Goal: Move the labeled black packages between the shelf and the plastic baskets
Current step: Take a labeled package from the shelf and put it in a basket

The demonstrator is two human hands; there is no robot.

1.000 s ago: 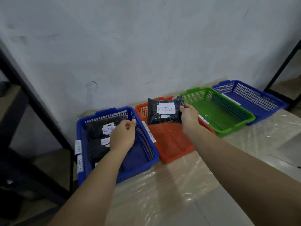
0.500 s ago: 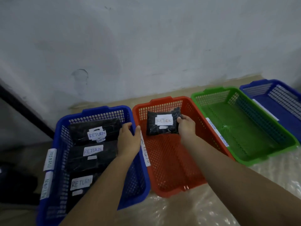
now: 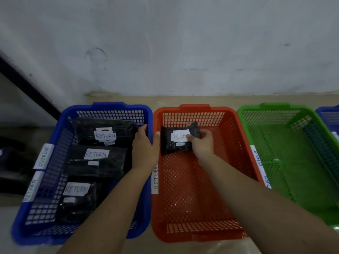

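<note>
— Where is the black package [image 3: 177,141]?

— In the far left corner of the red basket [image 3: 194,233], label reading RETURN. The right hand [image 3: 201,143] pinches its right edge, fingers curled over the label.

— And the left hand [image 3: 145,149]?

— It grips the right rim of the blue basket [image 3: 102,107], thumb over the rim. Three more packages [image 3: 95,158] labelled RETURN lie in a row inside that basket.

— Anything else?

— A green basket [image 3: 275,108] stands just right of the red one, all against the wall [image 3: 183,43].
</note>
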